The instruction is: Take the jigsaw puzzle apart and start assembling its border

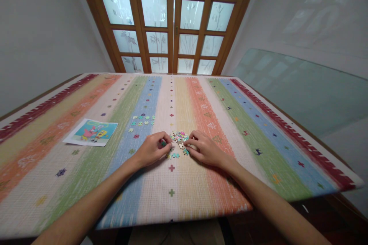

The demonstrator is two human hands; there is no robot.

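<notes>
A small heap of jigsaw puzzle pieces (179, 136) lies on the striped tablecloth in front of me. At its left edge, my left hand (152, 149) is curled closed, with a teal puzzle piece (163, 143) showing between the fingers. My right hand (205, 148) reaches in from the other side, thumb and fingers pinched at a puzzle piece (181, 145) with its plain pale side showing. Several loose pieces (174, 155) lie between the hands, on the near side of the heap. Fingers partly cover the heap's edges.
Several puzzle pieces (140, 123) lie in loose rows to the left, beyond my left hand. Farther left is a printed cartoon picture (91, 133) on white paper. The tablecloth (171, 183) covers the table. Wooden glass-paned doors (173, 26) stand behind it.
</notes>
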